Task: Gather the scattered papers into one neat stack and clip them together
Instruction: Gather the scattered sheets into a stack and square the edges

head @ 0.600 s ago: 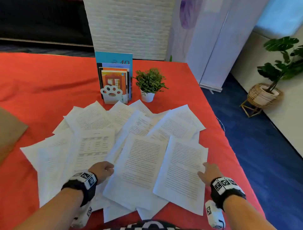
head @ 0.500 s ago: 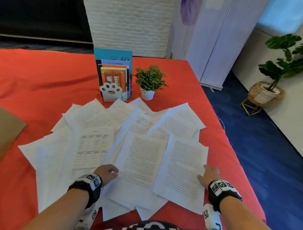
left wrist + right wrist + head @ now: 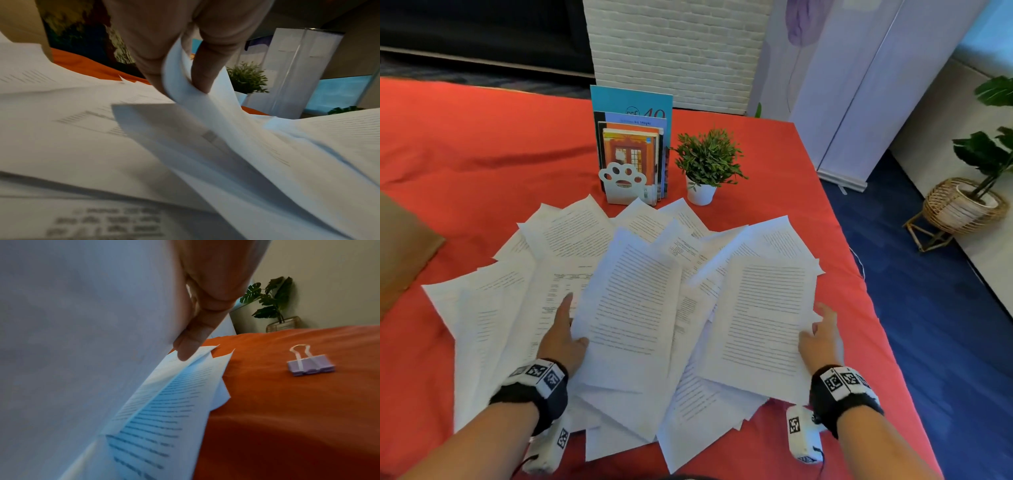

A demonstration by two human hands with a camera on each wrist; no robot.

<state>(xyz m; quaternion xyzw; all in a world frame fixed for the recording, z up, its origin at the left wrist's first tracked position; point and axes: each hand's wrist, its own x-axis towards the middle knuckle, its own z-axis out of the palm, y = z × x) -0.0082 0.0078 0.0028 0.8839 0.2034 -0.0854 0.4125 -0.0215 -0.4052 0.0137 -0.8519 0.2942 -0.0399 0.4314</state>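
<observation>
Several white printed papers (image 3: 571, 236) lie fanned and overlapping on the red tablecloth (image 3: 465, 164). My left hand (image 3: 573, 323) holds the left edge of a raised middle sheet (image 3: 633, 308). In the left wrist view its fingers (image 3: 202, 71) pinch that curled edge. My right hand (image 3: 814, 323) holds the right edge of a lifted sheet (image 3: 763, 315), and in the right wrist view one finger (image 3: 191, 344) presses against it. A purple binder clip (image 3: 310, 365) lies on the cloth right of the papers, seen only in the right wrist view.
A paw-shaped bookend with upright books (image 3: 631, 154) and a small potted plant (image 3: 705, 164) stand just behind the papers. A brown flat board (image 3: 404, 240) lies at the left. The table's right edge (image 3: 866, 291) drops to blue carpet, with a wicker-potted plant (image 3: 962, 205) beyond.
Both hands went from lying on the papers to holding sheet edges. The middle and right sheets are now lifted, and the papers are bunched closer with more overlap.
</observation>
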